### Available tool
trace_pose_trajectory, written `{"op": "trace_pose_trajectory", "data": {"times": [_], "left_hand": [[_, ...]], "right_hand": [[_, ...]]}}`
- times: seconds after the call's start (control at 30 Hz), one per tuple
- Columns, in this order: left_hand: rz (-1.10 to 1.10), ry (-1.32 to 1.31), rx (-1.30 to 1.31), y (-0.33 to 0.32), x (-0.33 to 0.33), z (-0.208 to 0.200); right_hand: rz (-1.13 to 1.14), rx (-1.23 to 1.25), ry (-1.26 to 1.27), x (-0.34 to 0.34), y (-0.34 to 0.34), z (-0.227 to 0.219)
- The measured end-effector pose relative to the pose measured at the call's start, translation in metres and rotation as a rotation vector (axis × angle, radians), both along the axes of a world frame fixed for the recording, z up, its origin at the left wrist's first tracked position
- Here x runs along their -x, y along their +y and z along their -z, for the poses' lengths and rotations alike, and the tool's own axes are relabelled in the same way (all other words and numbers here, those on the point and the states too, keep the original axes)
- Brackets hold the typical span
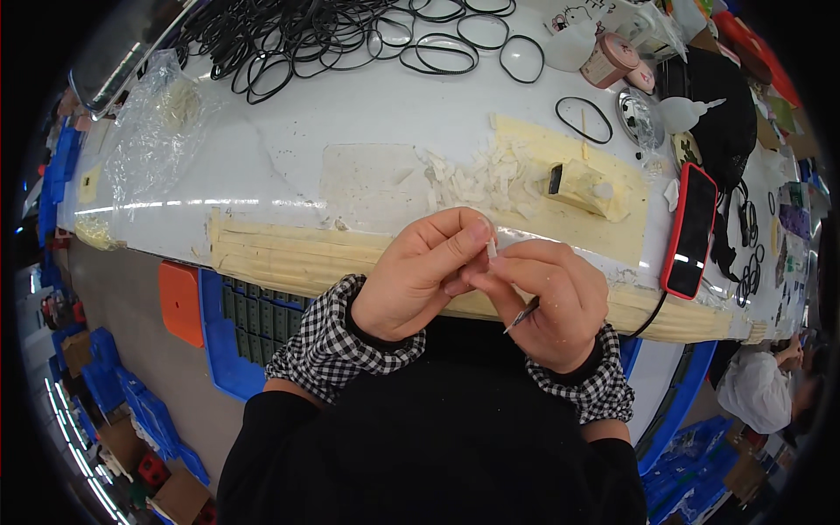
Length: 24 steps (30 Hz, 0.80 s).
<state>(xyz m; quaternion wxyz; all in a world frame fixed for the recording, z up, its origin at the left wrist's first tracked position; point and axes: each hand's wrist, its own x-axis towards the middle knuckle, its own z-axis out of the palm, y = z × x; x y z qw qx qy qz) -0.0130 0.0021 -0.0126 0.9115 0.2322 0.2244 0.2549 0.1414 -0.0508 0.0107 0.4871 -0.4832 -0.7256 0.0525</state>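
My left hand (424, 276) is closed in a pinch, thumb and index finger together at a small white strip (492, 248). My right hand (560, 302) meets it at the fingertips, its thumb and forefinger against the lower end of the strip. Tucked in the curled fingers of my right hand is a thin metal tool with a pointed tip (516, 320); most of it is hidden, so its kind cannot be made out. Beyond both hands lies a loose heap of white strips and scraps (490, 175) on the worktable (271, 166).
Beside the scraps sits a block wrapped in yellowish tape (588, 189). A phone in a red case (689, 232) lies at right. Many black rubber rings (297, 39) cover the far side. Crumpled clear plastic (162, 131) is at left. Below the padded table edge (280, 254) stands a blue crate (229, 363).
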Motion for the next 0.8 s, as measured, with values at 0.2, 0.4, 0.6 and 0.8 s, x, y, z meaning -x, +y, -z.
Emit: {"op": "trace_pose_trajectory", "data": {"times": [0.2,0.4,0.6,0.8], "left_hand": [[-0.008,0.011,-0.032,0.001,0.0,-0.001],[0.055,0.012,-0.057,0.002,0.001,-0.003],[0.078,0.038,-0.092,0.004,0.003,-0.008],[0.054,0.035,-0.105,0.003,0.003,-0.004]], "right_hand": [[0.053,0.387,-0.169,-0.011,-0.002,-0.017],[0.072,0.421,-0.204,-0.01,-0.001,-0.006],[0.067,0.431,-0.233,-0.011,-0.002,-0.008],[0.08,0.417,-0.275,-0.011,-0.003,-0.009]]}}
